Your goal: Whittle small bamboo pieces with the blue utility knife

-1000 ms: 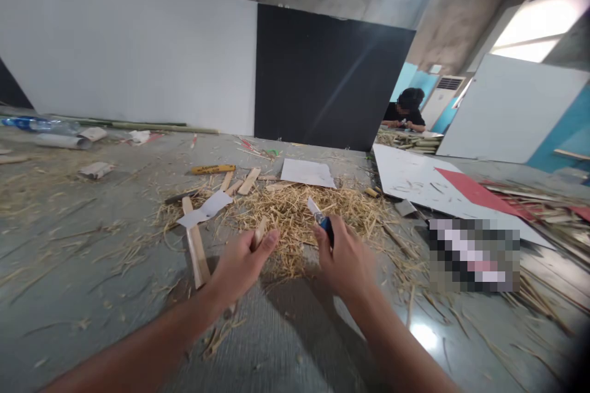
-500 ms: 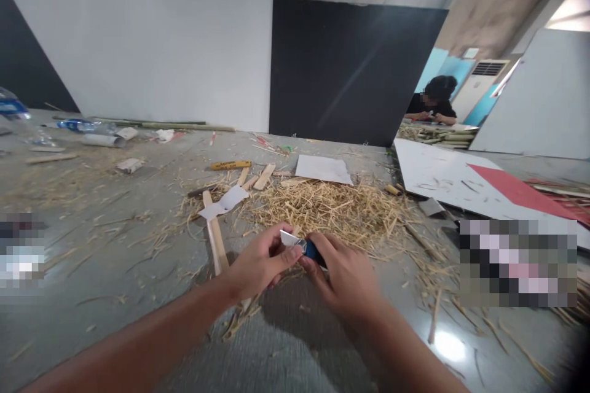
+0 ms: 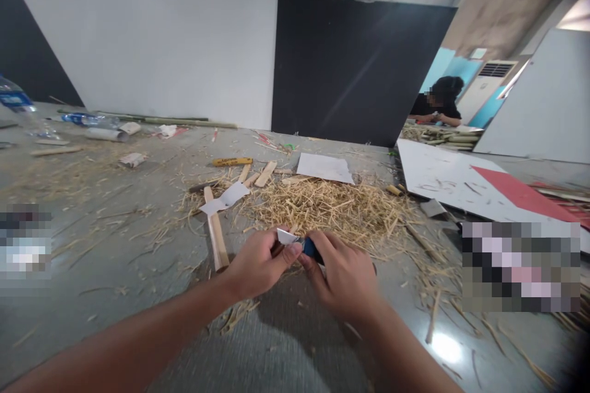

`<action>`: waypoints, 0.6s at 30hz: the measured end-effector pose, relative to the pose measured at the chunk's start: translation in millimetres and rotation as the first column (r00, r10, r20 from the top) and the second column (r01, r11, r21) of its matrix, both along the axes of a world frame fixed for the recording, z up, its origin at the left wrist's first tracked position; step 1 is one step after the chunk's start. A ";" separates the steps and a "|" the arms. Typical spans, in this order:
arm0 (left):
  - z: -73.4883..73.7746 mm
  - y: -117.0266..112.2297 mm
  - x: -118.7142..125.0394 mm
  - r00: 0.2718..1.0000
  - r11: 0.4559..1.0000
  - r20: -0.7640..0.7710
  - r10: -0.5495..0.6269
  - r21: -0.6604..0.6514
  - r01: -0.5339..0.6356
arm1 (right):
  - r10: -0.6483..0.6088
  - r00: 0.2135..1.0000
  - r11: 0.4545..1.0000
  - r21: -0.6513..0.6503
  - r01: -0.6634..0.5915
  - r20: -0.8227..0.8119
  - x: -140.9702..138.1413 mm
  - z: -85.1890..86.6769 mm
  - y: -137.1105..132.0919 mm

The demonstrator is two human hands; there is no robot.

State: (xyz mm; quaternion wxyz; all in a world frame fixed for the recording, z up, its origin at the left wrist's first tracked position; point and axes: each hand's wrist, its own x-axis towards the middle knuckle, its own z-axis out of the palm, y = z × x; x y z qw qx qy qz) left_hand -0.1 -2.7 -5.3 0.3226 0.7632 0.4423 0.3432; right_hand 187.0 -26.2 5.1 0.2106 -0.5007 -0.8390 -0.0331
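My left hand (image 3: pixel 260 261) is closed on a small white piece of paper (image 3: pixel 286 236), pinched between thumb and fingers, with one corner sticking up. Against it, my right hand (image 3: pixel 348 273) wraps round a blue-handled tool (image 3: pixel 311 249). Its metal front end meets the paper by my left thumb, and a dark rear end shows behind the right hand; the exact kind of tool is hidden by my fingers. Both hands are held just in front of a heap of straw-coloured shavings (image 3: pixel 327 209). Left of them, a folded white paper (image 3: pixel 225 198) lies across a flat wooden strip (image 3: pixel 216 239).
Behind the shavings are a white sheet (image 3: pixel 325 167), a yellow marker-like stick (image 3: pixel 233 161) and short wooden pieces. Plastic bottles (image 3: pixel 23 107) stand and lie at far left. A white board (image 3: pixel 437 172) lies at right. Beyond the black-and-white panels sits another person (image 3: pixel 442 101).
The view has shifted slightly. Both hands keep their grips on the paper and the tool; the tool's dark rear end now shows past my right hand.
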 end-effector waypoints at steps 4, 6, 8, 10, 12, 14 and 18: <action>-3.6 3.3 -0.6 1.000 0.999 0.005 0.029 0.042 -0.029 | -0.051 0.999 0.998 0.032 0.050 0.012 -0.3 2.6 -1.9; -4.4 4.6 -0.6 0.999 0.997 0.002 0.050 0.052 -0.050 | -0.075 0.997 0.995 0.062 0.074 0.020 -1.1 3.5 -2.0; -4.5 5.5 -0.2 0.997 0.995 -0.009 0.082 0.055 -0.081 | -0.097 0.995 0.990 0.108 0.093 0.030 -2.1 4.0 -1.7; -4.0 6.2 0.6 0.994 0.993 -0.009 0.109 0.049 -0.109 | -0.123 0.992 0.982 0.146 0.116 0.034 -3.4 3.9 -1.4; -3.5 6.6 1.8 0.992 0.992 -0.002 0.123 0.034 -0.123 | -0.152 0.988 0.975 0.166 0.146 0.028 -5.3 2.8 -1.6; -3.1 6.5 3.8 0.990 0.990 -0.003 0.139 0.028 -0.139 | -0.178 0.984 0.969 0.177 0.173 0.015 -8.6 0.9 -2.5; -3.2 3.9 9.1 0.976 0.976 0.030 0.215 0.024 -0.215 | -0.234 0.972 0.954 0.190 0.232 -0.011 -17.4 -1.9 -3.5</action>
